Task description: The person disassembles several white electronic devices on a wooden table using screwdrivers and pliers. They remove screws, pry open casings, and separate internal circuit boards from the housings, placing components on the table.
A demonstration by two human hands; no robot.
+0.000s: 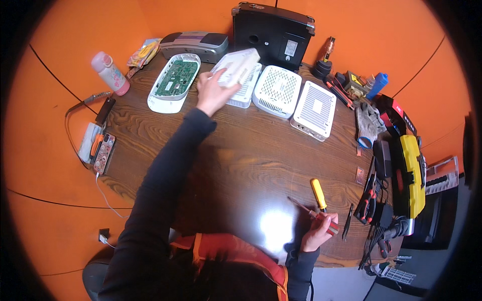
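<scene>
The tilted white box [236, 67] gripped by the left hand [213, 93] could slip onto the slotted box [245, 95] just beside that hand if held loosely, while the right hand [318, 234] grips a screwdriver [333, 229].

Head-worn fisheye, down over table [251, 150]

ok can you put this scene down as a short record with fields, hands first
left hand: holds a tilted white case over a slotted white box; contact between the two unclear
right hand: holds a screwdriver
near right hand: yellow-handled tool
right of slotted box: two more vented white boxes
left of tilted case: green circuit board in an open white shell
back: black cabinet, grey device
far left: pink bottle
far right: grey glove
surface: brown wooden table
</scene>
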